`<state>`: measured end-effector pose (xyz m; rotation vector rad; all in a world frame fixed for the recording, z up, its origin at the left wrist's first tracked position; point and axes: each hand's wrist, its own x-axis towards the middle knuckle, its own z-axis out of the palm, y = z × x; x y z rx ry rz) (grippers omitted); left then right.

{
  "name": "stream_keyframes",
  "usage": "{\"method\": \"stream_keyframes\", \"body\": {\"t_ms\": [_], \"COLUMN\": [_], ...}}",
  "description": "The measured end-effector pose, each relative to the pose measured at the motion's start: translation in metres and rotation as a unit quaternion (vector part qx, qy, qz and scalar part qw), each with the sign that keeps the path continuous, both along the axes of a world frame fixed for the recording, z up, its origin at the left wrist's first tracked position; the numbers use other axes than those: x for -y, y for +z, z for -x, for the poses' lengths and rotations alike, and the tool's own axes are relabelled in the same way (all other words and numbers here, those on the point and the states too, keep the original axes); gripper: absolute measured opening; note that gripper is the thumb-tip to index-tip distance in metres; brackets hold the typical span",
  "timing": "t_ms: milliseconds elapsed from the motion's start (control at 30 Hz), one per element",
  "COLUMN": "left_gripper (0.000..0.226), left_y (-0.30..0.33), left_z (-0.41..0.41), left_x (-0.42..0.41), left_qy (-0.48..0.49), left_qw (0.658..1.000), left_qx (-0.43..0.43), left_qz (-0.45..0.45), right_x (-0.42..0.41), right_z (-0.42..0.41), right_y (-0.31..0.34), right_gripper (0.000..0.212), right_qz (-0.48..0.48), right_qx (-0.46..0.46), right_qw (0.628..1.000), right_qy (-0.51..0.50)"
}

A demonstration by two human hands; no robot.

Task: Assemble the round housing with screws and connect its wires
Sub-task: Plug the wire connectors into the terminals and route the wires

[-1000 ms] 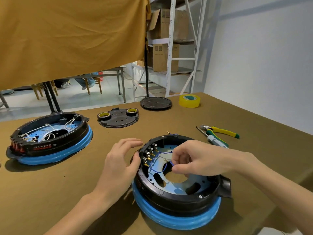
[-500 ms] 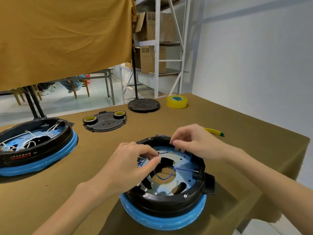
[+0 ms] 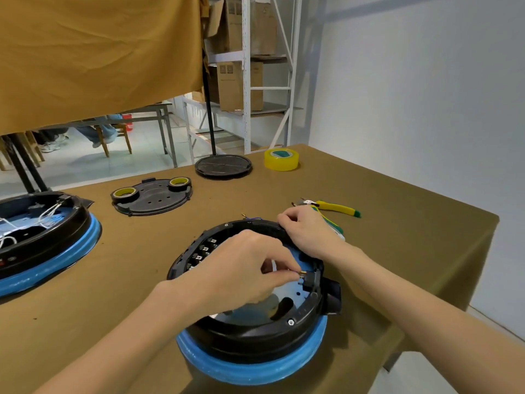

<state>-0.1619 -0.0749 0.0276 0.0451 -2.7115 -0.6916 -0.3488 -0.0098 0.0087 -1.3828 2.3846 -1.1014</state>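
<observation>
At the lower centre of the frame the round housing (image 3: 255,334) is glossy black on a bright blue ring, with a pale blue plate inside; a second housing (image 3: 42,245) at the left edge has the same colours plus white wires. The table (image 3: 397,251) is plain olive-brown, the tape roll (image 3: 281,159) at upper centre yellow, the pliers (image 3: 338,208) yellow with green tips, and the curtain (image 3: 96,58) at upper left mustard.

- No readable text showing anywhere.
- Cardboard boxes (image 3: 240,85) on the shelving are carrying dark printed marks, too blurred to read.
- Second housing (image 3: 42,240) at the table's left edge is showing red marks, illegible.
</observation>
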Motion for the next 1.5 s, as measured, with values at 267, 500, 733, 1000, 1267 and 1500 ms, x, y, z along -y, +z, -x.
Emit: {"method": "stream_keyframes", "body": {"t_ms": [267,500,733,1000,1267,1500], "left_gripper": [0.010,0.011,0.012,0.013,0.013,0.013], "left_y": [-0.012,-0.011,-0.015,-0.015,-0.016,-0.015], "left_z": [-0.010,0.005,0.008,0.011,0.013,0.014], "left_x": [0.012,0.008,0.012,0.013,0.012,0.010], "left_qy": [0.045,0.011,0.015,0.011,0.010,0.015], "left_qw": [0.996,0.987,0.982,0.981,0.983,0.988], "left_qx": [0.064,0.091,0.086,0.106,0.098,0.091], "left_qz": [-0.049,-0.135,-0.167,-0.164,-0.158,-0.126], "right_x": [0.015,0.015,0.014,0.015,0.014,0.013], "right_z": [0.001,0.001,0.003,0.004,0.001,-0.002], "right_y": [0.001,0.001,-0.002,-0.003,-0.001,0.001], "right_gripper": [0.050,0.050,0.049,0.053,0.054,0.052], "right_qz": [0.005,-0.005,-0.002,-0.005,-0.011,-0.017], "right_qx": [0.015,0.011,0.019,0.012,0.010,0.008], "right_qw": [1.000,1.000,0.999,1.000,1.000,1.000], "right_qy": [0.017,0.019,0.027,0.024,0.021,0.016]}}
